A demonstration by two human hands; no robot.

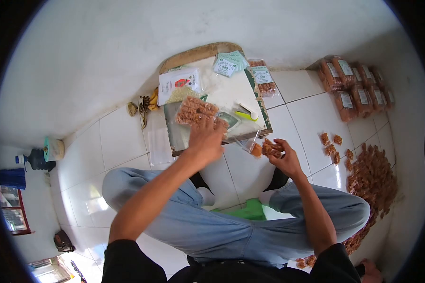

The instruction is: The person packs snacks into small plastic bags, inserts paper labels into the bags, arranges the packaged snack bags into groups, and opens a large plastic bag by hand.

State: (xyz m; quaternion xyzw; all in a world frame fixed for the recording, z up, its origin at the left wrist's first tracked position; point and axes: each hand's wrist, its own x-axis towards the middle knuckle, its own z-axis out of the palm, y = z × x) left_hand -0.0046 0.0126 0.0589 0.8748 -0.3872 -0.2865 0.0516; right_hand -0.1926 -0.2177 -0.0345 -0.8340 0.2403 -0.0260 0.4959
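Note:
My left hand [207, 141] lies over the near end of a clear plastic bag of brown snack pieces [193, 111] on the low table [222, 94], its fingers closed on the bag. My right hand [286, 159], just off the table's near right corner, has its fingers wrapped round small brown snack pieces [271, 148]. The clear open end of the bag [248, 140] stretches over the table edge toward them. A yellow-green stapler [247, 115] rests on the table between the hands, beyond them.
Green labels [231, 62] and a white printed pack [178, 85] lie on the table. A filled bag [262, 78] sits behind its right corner. Packed bags [356, 87] stand at the back right. Loose snack pieces [373, 181] are heaped on the right floor; bananas [153, 100] lie left.

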